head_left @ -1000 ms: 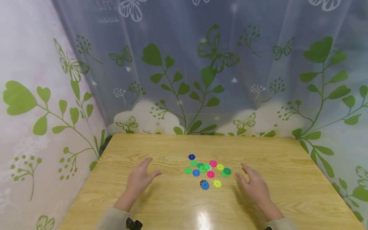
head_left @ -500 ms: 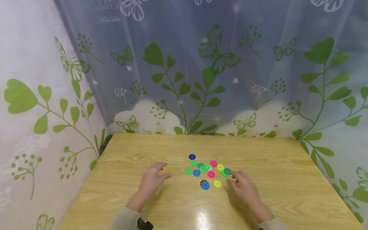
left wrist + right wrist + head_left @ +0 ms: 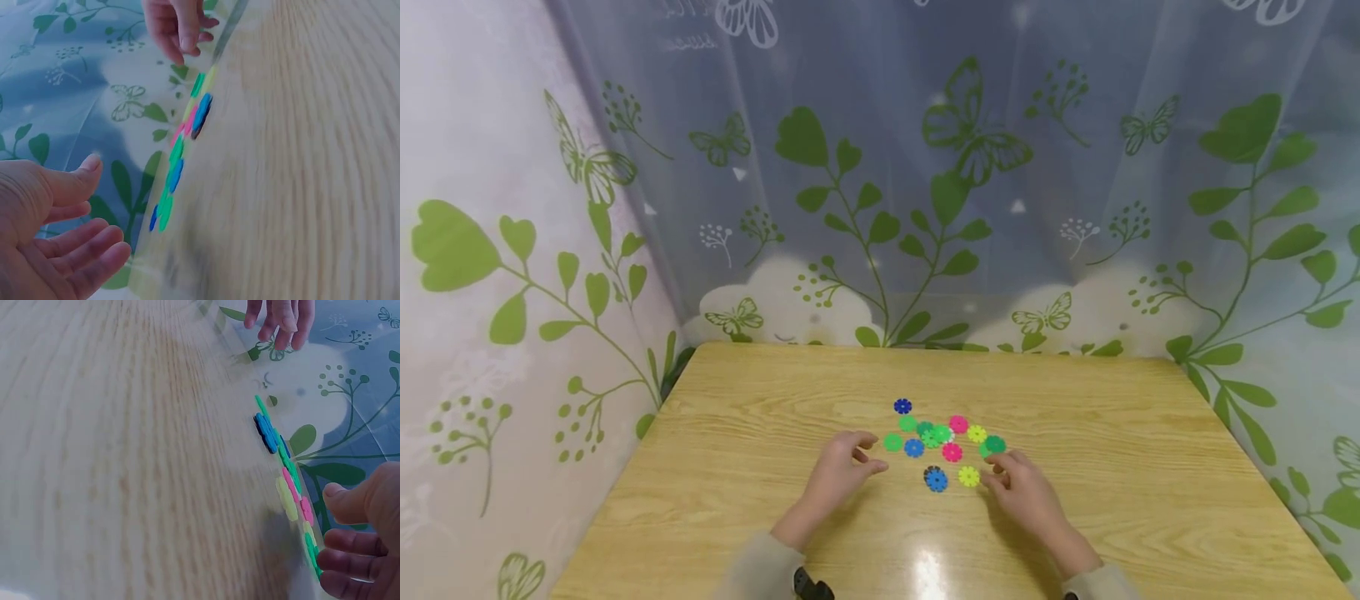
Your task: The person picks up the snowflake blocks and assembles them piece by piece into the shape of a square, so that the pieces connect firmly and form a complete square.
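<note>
Several flat, notched plastic discs lie scattered on the table in the head view. My left hand [image 3: 842, 471] hovers left of them, fingers loosely bent, nearest a light green disc [image 3: 892, 442]. On the other side, my right hand [image 3: 1026, 492] has its fingertips right at a yellow disc [image 3: 969, 477] and a dark green disc [image 3: 996, 444]. Between the hands lie a blue disc [image 3: 937, 480] on a dark one, and a pink disc [image 3: 952, 452]. Both wrist views show a gap between thumb and fingers, with nothing held.
The discs lie near the middle of a wooden table [image 3: 760, 383]. A dark blue disc [image 3: 902, 406] sits farthest back. Behind the table hangs a curtain [image 3: 865, 233] printed with leaves and butterflies. A black strap [image 3: 812, 585] circles the left wrist.
My left hand has moved right, towards the discs. The right hand has moved left, up to the discs' right edge, its fingers drawing closer together. The discs look unmoved.
</note>
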### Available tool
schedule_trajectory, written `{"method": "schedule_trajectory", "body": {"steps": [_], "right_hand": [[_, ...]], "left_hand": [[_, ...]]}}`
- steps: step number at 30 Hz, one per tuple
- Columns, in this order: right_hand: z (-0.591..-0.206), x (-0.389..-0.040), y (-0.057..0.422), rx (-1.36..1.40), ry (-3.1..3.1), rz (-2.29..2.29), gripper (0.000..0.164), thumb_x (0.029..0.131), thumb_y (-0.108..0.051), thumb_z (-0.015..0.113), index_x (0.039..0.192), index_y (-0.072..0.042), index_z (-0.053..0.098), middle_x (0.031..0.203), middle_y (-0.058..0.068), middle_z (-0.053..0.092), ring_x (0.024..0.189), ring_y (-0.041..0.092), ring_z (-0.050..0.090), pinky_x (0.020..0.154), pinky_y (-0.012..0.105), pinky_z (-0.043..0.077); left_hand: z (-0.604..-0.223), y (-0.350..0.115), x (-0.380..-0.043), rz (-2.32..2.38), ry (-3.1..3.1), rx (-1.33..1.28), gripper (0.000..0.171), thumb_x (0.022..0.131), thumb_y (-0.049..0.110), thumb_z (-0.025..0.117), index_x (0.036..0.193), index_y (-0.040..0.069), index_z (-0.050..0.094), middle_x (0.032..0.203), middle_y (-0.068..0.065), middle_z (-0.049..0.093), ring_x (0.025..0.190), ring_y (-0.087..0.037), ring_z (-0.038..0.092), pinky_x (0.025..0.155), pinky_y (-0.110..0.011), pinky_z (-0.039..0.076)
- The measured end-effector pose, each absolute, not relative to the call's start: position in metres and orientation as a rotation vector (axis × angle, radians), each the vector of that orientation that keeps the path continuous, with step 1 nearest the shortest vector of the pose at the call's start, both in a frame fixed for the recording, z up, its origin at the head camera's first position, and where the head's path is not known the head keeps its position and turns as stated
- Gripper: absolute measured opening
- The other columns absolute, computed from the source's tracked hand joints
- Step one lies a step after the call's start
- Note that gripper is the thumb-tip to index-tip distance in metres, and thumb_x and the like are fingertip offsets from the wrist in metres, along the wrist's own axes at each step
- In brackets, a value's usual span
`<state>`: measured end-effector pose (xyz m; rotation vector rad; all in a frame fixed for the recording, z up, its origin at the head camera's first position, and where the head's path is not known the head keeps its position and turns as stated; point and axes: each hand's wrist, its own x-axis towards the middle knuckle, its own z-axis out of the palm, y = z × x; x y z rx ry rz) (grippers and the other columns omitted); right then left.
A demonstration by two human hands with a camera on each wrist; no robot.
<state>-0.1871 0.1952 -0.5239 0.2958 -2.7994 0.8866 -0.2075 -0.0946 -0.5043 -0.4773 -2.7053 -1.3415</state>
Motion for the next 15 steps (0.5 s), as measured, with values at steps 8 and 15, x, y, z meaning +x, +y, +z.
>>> {"method": "schedule_trajectory", "body": {"steps": [8,15], "right_hand": [[-0.527,-0.187,0.193,0.286,-2.849,0.821,0.028,0.077,-0.016,0.076,0.100,-0.003,0.067,0.084,0.002,0.056,0.069,0.010,0.051,0.060,0.028,0.049],[-0.530,-0.191,0.186,0.287,-2.895,0.796,0.029,0.076,-0.020,0.077,0.098,-0.004,0.068,0.087,0.001,0.055,0.072,0.012,0.049,0.062,0.031,0.049]], "left_hand": [[-0.511,-0.066,-0.209,-1.379,-2.784,-0.506,0.036,0.077,0.022,0.077,0.104,0.000,0.067,0.098,-0.013,0.061,0.071,-0.011,0.051,0.055,-0.020,0.047],[-0.521,-0.046,-0.209,-1.285,-2.846,-0.559,0.037,0.074,0.026,0.078,0.103,0.005,0.068,0.091,-0.003,0.060,0.074,-0.011,0.052,0.062,-0.018,0.048]]}}
